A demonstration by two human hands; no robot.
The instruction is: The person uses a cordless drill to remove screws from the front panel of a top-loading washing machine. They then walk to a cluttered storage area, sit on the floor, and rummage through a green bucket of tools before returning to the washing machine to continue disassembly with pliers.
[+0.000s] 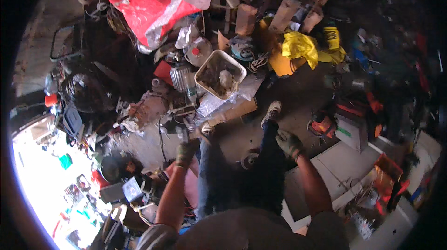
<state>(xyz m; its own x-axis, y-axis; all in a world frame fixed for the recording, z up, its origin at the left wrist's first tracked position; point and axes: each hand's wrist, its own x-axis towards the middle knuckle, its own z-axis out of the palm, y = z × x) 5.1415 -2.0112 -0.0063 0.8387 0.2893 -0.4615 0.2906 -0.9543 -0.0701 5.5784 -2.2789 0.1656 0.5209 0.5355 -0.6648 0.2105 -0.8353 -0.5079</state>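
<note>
My left hand [186,153], in a dark work glove, hangs beside my left leg with its fingers curled closed. A small pale piece [180,132] shows just past the fingers; what the hand grips is too dim and blurred to name. On the other side my right hand [289,143], in a grey-green glove, hangs by my right knee. Its fingers are loosely apart and nothing shows in them. Ahead of my feet a square whitish bucket [199,82] holds debris and a pale lump. It stands by clear plastic sheeting [249,87] and a flat cardboard piece [237,111].
A round metal part [250,159] lies on the floor between my legs. Clutter crowds the left, with a red plastic bag [172,5] at the back. Yellow bags [300,48] lie far right. Pale panels [342,166] and a grey box [350,132] are at right.
</note>
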